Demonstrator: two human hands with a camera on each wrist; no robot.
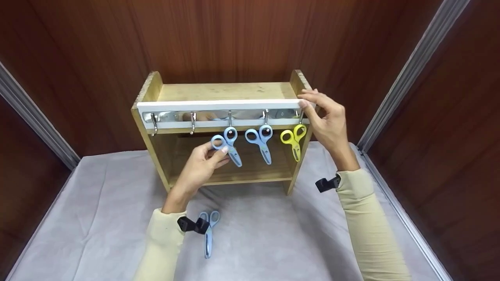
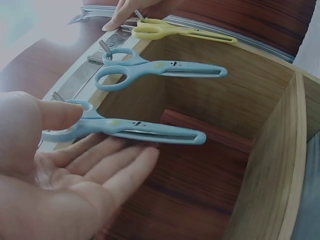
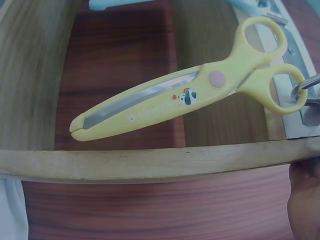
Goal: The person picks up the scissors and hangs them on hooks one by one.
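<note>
My left hand [image 1: 201,164] pinches a pair of blue scissors [image 1: 235,157] by a handle loop, thumb in front and fingers behind. The scissors' other loop hangs on the middle hook of a metal strip. To its right, a second pair of blue scissors [image 1: 264,150] hangs from a hook, then yellow scissors [image 3: 150,107] on the rightmost hook. My right hand [image 1: 330,121] grips the upper right corner of the wooden shelf [image 1: 234,91], thumb on the white rail [image 1: 222,104] and fingers over the side panel.
Two hooks [image 1: 192,123] at the left of the rail carry nothing. Another pair of blue scissors [image 1: 209,244] lies on the grey cloth [image 1: 258,234] in front, partly covered by my left wrist camera. Brown wood-grain panels [image 1: 234,39] with metal edging surround the table.
</note>
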